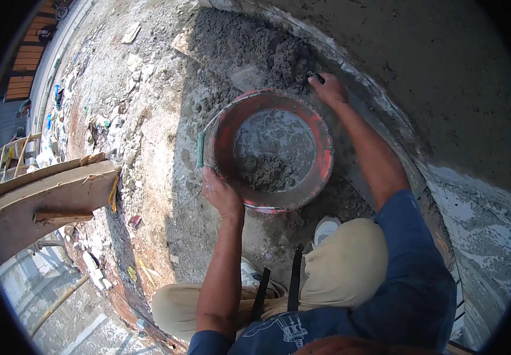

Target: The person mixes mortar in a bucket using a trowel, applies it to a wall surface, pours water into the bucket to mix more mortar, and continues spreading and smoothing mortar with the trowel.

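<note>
A red bucket (327, 160) stands on the ground in front of me, its inside coated with grey mortar. Wet mortar (276, 142) with a thicker lump lies in it. My left hand (220, 192) is closed on the bucket's near left rim, just below the green grip (201, 149) of its wire handle. Beyond the bucket, my right hand (330, 90) is wrapped round the dark handle of a trowel (317, 78). The trowel's blade cannot be made out against the heap of grey mortar (282, 59) beside it.
A rough plastered wall (433, 77) runs along the right side. Rubble and litter (104, 130) cover the ground at left. A wooden beam (48, 192) juts in from the left edge. My knees and shoes (326, 229) are close to the bucket.
</note>
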A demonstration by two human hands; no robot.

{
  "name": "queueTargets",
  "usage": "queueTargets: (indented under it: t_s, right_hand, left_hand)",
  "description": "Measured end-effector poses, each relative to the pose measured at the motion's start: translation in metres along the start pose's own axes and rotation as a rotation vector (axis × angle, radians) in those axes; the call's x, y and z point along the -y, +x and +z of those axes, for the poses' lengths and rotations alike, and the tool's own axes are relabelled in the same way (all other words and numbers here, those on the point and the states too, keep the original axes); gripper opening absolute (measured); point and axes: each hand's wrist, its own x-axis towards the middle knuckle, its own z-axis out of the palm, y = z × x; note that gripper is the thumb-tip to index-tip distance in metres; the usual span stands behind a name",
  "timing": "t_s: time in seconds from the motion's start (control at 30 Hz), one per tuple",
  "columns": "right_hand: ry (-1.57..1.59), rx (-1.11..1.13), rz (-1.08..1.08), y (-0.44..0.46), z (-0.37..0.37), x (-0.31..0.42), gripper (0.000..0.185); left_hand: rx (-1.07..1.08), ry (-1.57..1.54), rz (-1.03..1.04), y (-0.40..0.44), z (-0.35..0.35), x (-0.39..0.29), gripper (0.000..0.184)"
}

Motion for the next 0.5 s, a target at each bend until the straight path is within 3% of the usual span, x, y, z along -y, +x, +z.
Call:
queueTargets:
  t_s: [0.2,0.27,0.33,0.5]
  right_hand:
    - [-0.006,-0.076,-0.134,-0.025,-0.033,-0.027,0.064]
    - [0.011,-0.04,-0.18,-0.045,-0.065,-0.02,0.062]
    - [0.02,-0.043,-0.209,-0.065,-0.093,-0.015,0.06]
    - [-0.076,-0.098,-0.287,-0.148,-0.157,0.033,0.053]
  left_hand:
    - [-0.03,0.102,0.048,-0.001,0.001,-0.006,0.053]
    - [-0.062,0.193,0.285,0.002,0.004,0.006,0.053]
    - [-0.076,0.198,0.336,-0.001,0.003,0.009,0.053]
    - [-0.037,-0.044,0.015,0.002,0.005,-0.003,0.054]
